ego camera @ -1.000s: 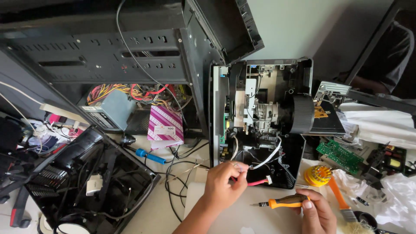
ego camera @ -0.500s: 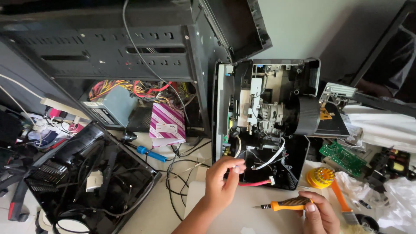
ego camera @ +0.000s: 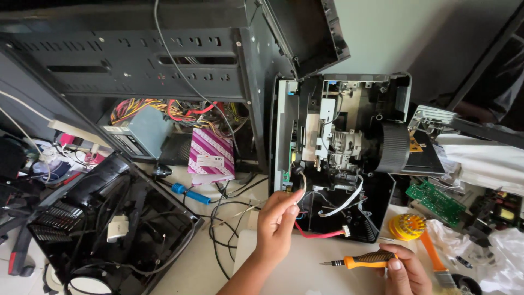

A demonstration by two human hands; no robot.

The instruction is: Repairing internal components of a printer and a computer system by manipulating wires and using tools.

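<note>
Projector (ego camera: 341, 158), cover off, stands open on the table (ego camera: 305, 270) right in front of you, beside the big grey computer case (ego camera: 153, 65). Your left hand (ego camera: 278, 224) pinches a white cable (ego camera: 302, 180) at the projector's lower left edge, fingertips pressed together on it; a red wire (ego camera: 316, 235) loops just below. Your right hand (ego camera: 406, 270) lies low on the table, curled around an orange-handled screwdriver (ego camera: 363, 260), tip pointing left. A yellow brush (ego camera: 417, 235) sits just beyond that hand.
</note>
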